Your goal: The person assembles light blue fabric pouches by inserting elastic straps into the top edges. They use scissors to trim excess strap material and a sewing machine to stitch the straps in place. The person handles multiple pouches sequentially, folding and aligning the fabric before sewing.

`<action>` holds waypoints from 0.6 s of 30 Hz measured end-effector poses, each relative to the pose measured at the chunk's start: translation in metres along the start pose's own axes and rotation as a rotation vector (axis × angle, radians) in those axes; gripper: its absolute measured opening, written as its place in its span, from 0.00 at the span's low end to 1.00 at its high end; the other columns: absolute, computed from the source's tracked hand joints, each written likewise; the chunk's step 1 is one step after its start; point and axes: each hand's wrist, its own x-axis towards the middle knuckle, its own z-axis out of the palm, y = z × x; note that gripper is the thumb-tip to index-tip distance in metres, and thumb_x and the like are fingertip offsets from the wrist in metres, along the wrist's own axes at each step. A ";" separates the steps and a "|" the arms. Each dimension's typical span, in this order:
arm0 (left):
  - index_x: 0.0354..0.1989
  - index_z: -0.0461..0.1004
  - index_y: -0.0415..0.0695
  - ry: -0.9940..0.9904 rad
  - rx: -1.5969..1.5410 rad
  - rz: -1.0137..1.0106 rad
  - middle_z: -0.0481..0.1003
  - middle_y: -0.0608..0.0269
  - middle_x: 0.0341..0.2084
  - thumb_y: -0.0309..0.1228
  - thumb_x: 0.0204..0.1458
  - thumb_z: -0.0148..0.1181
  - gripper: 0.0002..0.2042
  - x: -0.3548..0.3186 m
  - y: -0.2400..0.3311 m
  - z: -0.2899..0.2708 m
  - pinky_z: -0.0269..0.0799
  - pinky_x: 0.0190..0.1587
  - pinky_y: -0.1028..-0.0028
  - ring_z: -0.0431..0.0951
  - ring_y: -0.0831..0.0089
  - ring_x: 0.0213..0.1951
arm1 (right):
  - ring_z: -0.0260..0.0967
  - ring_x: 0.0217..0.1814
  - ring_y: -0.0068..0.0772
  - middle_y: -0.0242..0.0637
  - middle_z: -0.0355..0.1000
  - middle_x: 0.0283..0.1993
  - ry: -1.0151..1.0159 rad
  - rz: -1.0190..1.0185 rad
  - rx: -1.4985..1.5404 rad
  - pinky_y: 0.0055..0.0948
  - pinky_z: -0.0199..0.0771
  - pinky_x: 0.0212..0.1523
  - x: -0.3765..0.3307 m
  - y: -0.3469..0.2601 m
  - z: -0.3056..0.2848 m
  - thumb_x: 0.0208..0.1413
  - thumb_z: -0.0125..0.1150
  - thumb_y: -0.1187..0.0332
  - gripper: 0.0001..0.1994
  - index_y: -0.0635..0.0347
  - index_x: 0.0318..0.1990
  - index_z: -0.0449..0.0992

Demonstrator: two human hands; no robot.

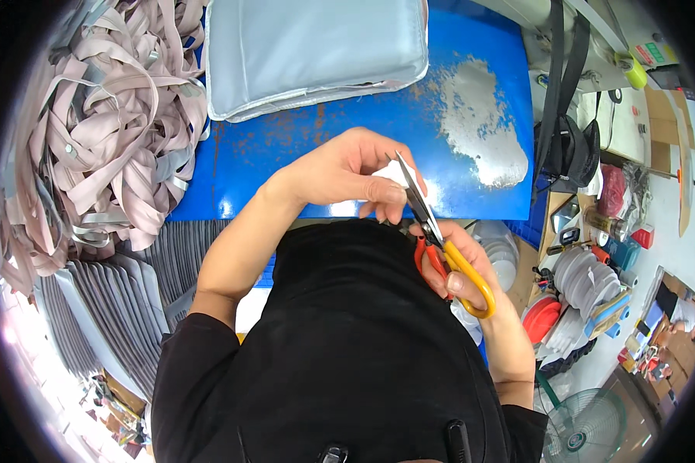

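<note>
My left hand [347, 171] is closed, pinching a small white piece [394, 173] that looks like cloth or paper. My right hand [471, 270] grips a pair of scissors [471, 282], one handle yellow and the other red-orange. The blades point up and away from me. They lie against the white piece near my left fingertips, and their tips stand a little apart. Both hands are over the near edge of a blue table [309, 147] with worn, rusty patches. My left fingers partly hide the white piece.
A padded grey case [316, 54] lies at the far side of the table. Pinkish-grey strips [108, 123] heap up at the left, above stacked grey panels [116, 309]. Tape rolls [587, 278] stand at the right, with a fan [583, 428] below and black straps [560, 92] hanging above.
</note>
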 end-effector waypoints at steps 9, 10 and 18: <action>0.44 0.82 0.36 0.378 0.207 -0.061 0.83 0.61 0.27 0.29 0.62 0.64 0.08 -0.008 0.001 0.008 0.69 0.23 0.81 0.78 0.82 0.23 | 0.67 0.25 0.23 0.29 0.70 0.28 0.399 -0.038 -0.901 0.25 0.64 0.30 0.001 -0.028 -0.003 0.54 0.74 0.68 0.32 0.62 0.65 0.66; 0.47 0.82 0.37 0.400 0.211 -0.067 0.83 0.63 0.28 0.29 0.63 0.62 0.10 -0.005 0.002 0.014 0.67 0.24 0.82 0.74 0.85 0.22 | 0.71 0.26 0.34 0.35 0.72 0.27 0.524 -0.035 -1.082 0.31 0.69 0.31 0.007 -0.037 -0.003 0.53 0.75 0.67 0.33 0.61 0.65 0.66; 0.54 0.79 0.34 0.357 0.304 -0.045 0.79 0.67 0.26 0.31 0.68 0.56 0.14 0.027 0.001 0.060 0.62 0.23 0.84 0.70 0.87 0.22 | 0.77 0.52 0.42 0.41 0.78 0.50 0.540 -0.672 -1.182 0.38 0.78 0.48 0.008 -0.057 -0.028 0.53 0.74 0.67 0.28 0.55 0.63 0.75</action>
